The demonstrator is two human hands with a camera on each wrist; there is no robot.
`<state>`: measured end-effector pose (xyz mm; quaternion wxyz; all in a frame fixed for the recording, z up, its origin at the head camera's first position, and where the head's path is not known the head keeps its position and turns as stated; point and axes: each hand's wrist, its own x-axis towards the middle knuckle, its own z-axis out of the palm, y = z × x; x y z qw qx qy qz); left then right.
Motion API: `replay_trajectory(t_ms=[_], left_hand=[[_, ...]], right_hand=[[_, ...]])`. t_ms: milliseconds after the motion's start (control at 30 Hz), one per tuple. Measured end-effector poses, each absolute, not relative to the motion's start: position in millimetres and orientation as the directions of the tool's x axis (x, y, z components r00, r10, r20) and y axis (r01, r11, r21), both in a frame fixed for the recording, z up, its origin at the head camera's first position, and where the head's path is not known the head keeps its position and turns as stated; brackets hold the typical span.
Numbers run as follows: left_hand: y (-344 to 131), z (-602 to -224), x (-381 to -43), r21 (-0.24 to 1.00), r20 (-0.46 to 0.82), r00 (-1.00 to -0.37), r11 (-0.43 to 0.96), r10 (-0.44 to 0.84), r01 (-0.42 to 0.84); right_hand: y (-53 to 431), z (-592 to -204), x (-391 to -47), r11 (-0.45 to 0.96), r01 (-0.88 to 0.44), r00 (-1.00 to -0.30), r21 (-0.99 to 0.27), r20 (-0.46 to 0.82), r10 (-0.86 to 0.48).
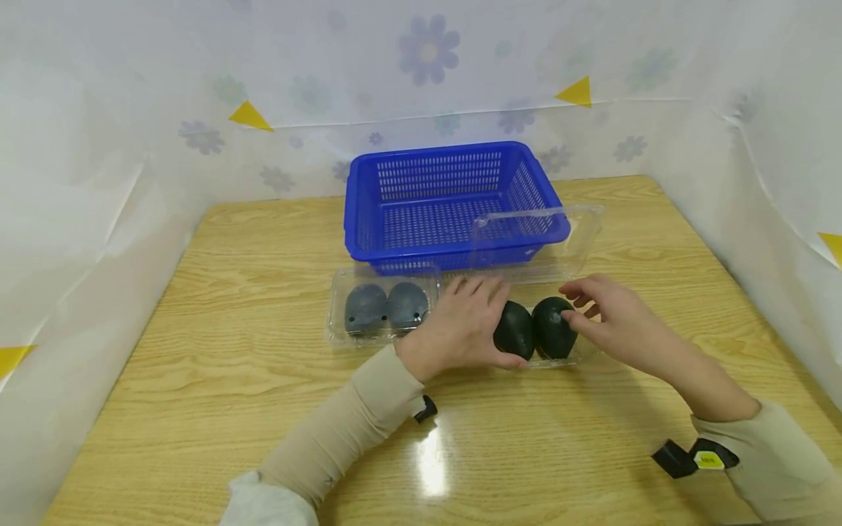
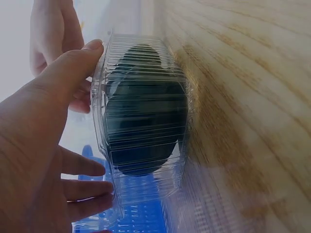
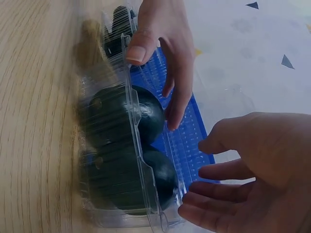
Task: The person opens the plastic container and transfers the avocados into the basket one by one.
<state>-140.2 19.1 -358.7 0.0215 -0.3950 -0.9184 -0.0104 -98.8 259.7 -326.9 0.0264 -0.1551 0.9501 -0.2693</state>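
An open clear plastic clamshell box (image 3: 116,218) holds two dark green avocados, the left avocado (image 1: 514,331) and the right avocado (image 1: 555,326). My left hand (image 1: 460,321) spans the left end of this box, its thumb on the near rim and its fingers toward the far rim. In the left wrist view those fingers are fairly straight. My right hand (image 1: 618,321) is at the right end beside the right avocado, fingers loosely bent and nothing between them. The raised clear lid (image 1: 579,234) stands at the back of the box.
Left of my left hand lies a second clear box (image 1: 337,310), closed over two dark avocados (image 1: 366,307). Behind both boxes a blue plastic basket (image 1: 441,252) stands on the wooden table (image 1: 250,307), partly seen through the raised lid. White patterned sheets (image 1: 427,80) surround the table.
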Motion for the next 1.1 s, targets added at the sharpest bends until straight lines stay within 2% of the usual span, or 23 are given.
replay_trajectory(t_ms=[533,933,1100], left_hand=[[17.9,-357.4,-138.4,-0.007,0.074,-0.657,0.660,0.750,0.752],[18.3,-352.2,-132.6,-0.050,0.067,-0.651,0.654,0.756,0.755],[17.3,-352.8,-131.7,-0.049,0.077,-0.645,0.649,0.760,0.759]], right_hand=[[246.9,-335.1,-99.8,0.878,-0.353,-0.933,-0.325,0.045,-0.358],[243.9,-349.2,-98.2,0.853,-0.441,-0.897,-0.278,0.129,-0.422],[244.6,-354.0,-98.2,0.850,-0.453,-0.892,-0.270,0.121,-0.437]])
